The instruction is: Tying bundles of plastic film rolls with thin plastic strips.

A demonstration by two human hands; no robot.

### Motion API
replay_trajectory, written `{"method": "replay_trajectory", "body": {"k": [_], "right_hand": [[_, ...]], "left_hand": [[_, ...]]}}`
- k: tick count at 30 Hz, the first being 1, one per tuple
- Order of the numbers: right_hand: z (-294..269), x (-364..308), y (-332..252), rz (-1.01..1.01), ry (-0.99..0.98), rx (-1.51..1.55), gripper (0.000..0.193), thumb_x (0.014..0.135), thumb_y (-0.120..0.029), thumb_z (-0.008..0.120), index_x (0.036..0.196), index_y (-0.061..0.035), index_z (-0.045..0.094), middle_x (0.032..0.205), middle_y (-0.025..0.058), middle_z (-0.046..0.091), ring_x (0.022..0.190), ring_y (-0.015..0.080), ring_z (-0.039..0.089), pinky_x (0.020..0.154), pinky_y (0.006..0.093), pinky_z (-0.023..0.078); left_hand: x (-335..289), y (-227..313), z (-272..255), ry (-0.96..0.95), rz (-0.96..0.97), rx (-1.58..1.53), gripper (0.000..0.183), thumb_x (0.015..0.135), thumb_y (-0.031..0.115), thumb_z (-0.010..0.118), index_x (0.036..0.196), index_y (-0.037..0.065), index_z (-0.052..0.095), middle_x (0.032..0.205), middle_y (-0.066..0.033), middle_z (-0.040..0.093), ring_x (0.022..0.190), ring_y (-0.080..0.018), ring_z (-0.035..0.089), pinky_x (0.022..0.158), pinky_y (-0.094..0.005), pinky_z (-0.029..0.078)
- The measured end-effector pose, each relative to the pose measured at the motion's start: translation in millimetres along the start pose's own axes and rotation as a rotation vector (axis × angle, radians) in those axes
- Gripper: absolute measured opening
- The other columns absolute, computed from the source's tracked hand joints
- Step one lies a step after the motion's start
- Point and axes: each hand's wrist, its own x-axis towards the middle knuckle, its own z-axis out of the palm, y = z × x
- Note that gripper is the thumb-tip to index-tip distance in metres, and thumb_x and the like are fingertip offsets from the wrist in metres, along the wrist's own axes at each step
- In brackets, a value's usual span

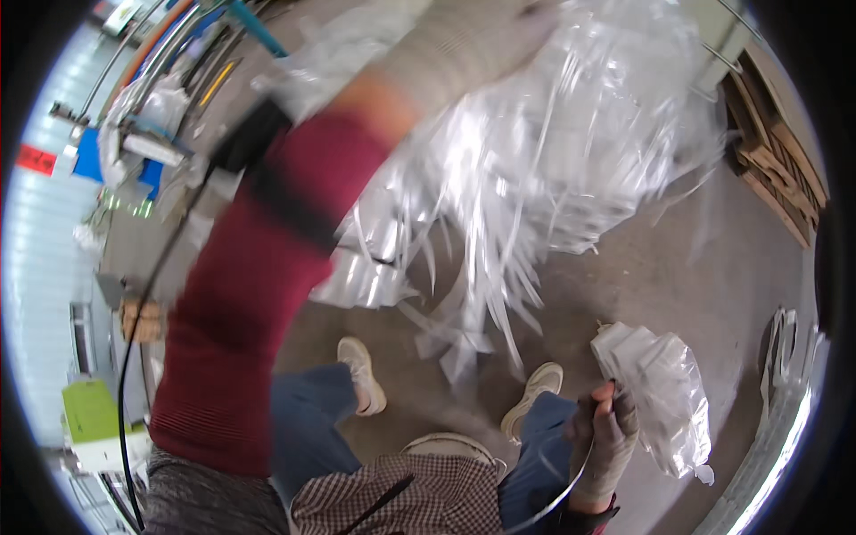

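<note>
My left arm, in a dark red sleeve with a black band, reaches far forward across the view. My left hand (pixel 490 40), in a pale glove, is over a large heap of clear plastic bags (pixel 588 134); its fingers are blurred at the upper edge. Long clear plastic strips (pixel 486 259) hang from the heap's near side. At the lower right, my right hand (pixel 606 437), gloved with bare fingertips, is closed. From it a thin white strip (pixel 575 486) curves down toward my lap. Touching its fingertips is a bundle of folded clear plastic (pixel 664 401); whether the hand grips the bundle is unclear.
Wooden pallets (pixel 771 152) stand at the far right. To the left are metal tubes (pixel 152 89), a cardboard box (pixel 143 321) and a green panel (pixel 89 410). A black cable (pixel 147 312) runs down beside my left arm. My shoes (pixel 361 374) rest on the grey floor (pixel 571 312).
</note>
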Motion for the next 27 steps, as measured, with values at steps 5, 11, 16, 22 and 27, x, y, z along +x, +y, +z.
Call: {"method": "replay_trajectory", "body": {"k": [5, 11, 16, 22, 27], "right_hand": [[34, 4, 11, 0.046, -0.155, -0.245, 0.007, 0.086, -0.004, 0.051, 0.089, -0.0005, 0.057, 0.081, 0.0045, 0.056, 0.057, 0.0085, 0.05, 0.053, 0.022, 0.043], [145, -8, 63, -0.072, -0.475, -0.338, 0.022, 0.075, 0.004, 0.057, 0.096, -0.0014, 0.056, 0.085, 0.0032, 0.05, 0.077, 0.01, 0.053, 0.065, 0.0211, 0.043], [254, 34, 142, -0.611, -0.499, -0.942, 0.046, 0.067, -0.013, 0.072, 0.108, -0.0027, 0.054, 0.096, 0.0115, 0.057, 0.084, 0.029, 0.055, 0.076, 0.0357, 0.047], [285, 75, 213, -0.648, -0.586, -0.907, 0.039, 0.073, -0.024, 0.07, 0.104, -0.0024, 0.061, 0.085, 0.0098, 0.059, 0.069, 0.0256, 0.055, 0.064, 0.0347, 0.047], [261, 69, 202, 0.282, -0.552, -0.245, 0.032, 0.085, -0.035, 0.059, 0.089, -0.0038, 0.065, 0.056, -0.0024, 0.045, 0.047, 0.0079, 0.038, 0.047, 0.0222, 0.03]], "left_hand": [[6, -17, -44, -0.349, -0.22, -0.095, 0.06, 0.081, 0.032, 0.054, 0.13, 0.004, 0.037, 0.133, -0.0193, 0.039, 0.121, -0.0345, 0.039, 0.101, -0.0416, 0.033], [-254, -44, -128, -0.023, -1.296, -0.306, 0.045, 0.082, 0.025, 0.061, 0.12, 0.003, 0.05, 0.126, -0.01, 0.048, 0.105, -0.0199, 0.052, 0.088, -0.0318, 0.041], [-521, -71, -155, 0.052, -2.072, -0.362, 0.071, 0.08, 0.014, 0.059, 0.141, 0.009, 0.023, 0.13, -0.0122, 0.043, 0.113, -0.0172, 0.043, 0.094, -0.0312, 0.036], [-609, -98, -64, 0.516, -1.618, -0.774, 0.056, 0.081, 0.008, 0.059, 0.132, 0.006, 0.036, 0.097, -0.0065, 0.061, 0.081, -0.0157, 0.058, 0.074, -0.0254, 0.046], [-550, -61, -43, 0.648, -1.854, -1.167, 0.032, 0.085, 0.028, 0.06, 0.103, 0.002, 0.062, 0.098, -0.0073, 0.062, 0.088, -0.0161, 0.057, 0.077, -0.0253, 0.045]]}}
